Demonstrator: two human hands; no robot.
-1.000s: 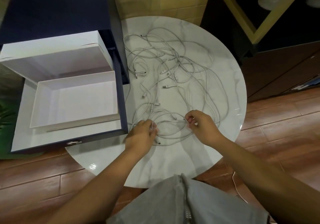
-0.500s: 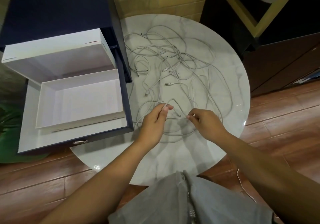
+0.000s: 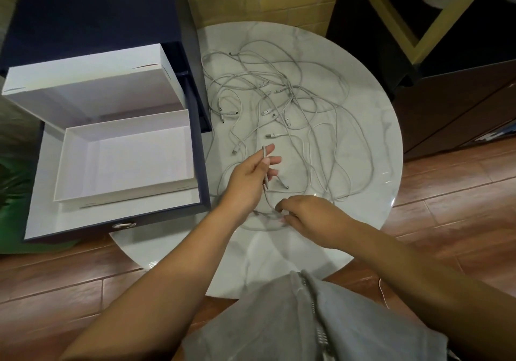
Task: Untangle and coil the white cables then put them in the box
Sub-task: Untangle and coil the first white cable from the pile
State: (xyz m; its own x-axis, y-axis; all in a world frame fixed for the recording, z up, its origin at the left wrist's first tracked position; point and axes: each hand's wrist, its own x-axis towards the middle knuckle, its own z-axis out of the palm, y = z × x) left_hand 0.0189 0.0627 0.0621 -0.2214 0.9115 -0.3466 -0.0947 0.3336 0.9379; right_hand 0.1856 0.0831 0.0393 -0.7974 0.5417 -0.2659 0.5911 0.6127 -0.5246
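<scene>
The white cables (image 3: 282, 103) lie in one loose tangle across the middle and top of the round tabletop (image 3: 273, 251). They are thin, light and floppy. They bend any way you pull them, and they look like they slide easily on the smooth top. A soft tug should not hurt them, but a hard pull will likely make the knots tighter.

Your left hand (image 3: 251, 177) is in the middle of the frame. Its grip is closed on one cable, pinching it near the plug end, which sticks up past your fingers. The cable runs down to your right hand (image 3: 310, 216), just below. That grip is curled too and pinches what seems to be the same cable, low by the tabletop.

The best place to hold is by the plug, because it is the hard bit and should not slip. Let the wire run loosely through your other hand so you can feel for snags. Lift it, don't yank it.

The white box (image 3: 62, 165) sits open in the dark blue drawer (image 3: 206, 170) at the left of the frame, just beside the tabletop. No cable is in it yet.
</scene>
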